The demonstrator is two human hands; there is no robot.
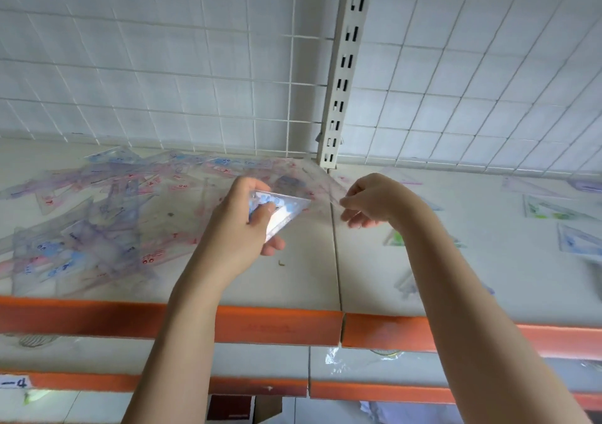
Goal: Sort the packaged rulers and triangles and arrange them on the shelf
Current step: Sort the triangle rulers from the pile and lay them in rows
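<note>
- Near the middle of the frame our left hand [242, 225] grips a packaged triangle [283, 210], thumb curled over its printed face and fingers behind it; the clear pack with blue print is held up above the shelf [306, 280], its point aimed toward the right.
- Just right of centre our right hand [371, 200] has its fingers curled, the fingertips [347, 202] pinched together. A thin clear edge seems to run from them toward the back of the shelf, but it is too blurred for us to say whether they hold it.
- At the left and centre of the frame a loose pile of packaged rulers and triangles [97, 221] lies spread over the shelf, the clear sleeves overlapping at many angles, with pink, purple and blue print.
- On the right part of the shelf, well apart from the pile, several single packs lie flat, among them a green-printed triangle pack [550, 210] and a blue-printed one [576, 239] just below it near the right edge.
- An orange strip [280, 326] runs along the front edge of the shelf across the lower part of the frame; a second orange-edged shelf [374, 391] sits below it.
- Behind the shelf stands a white wire grid [195, 65], with a slotted upright post [345, 65] at upper centre.
</note>
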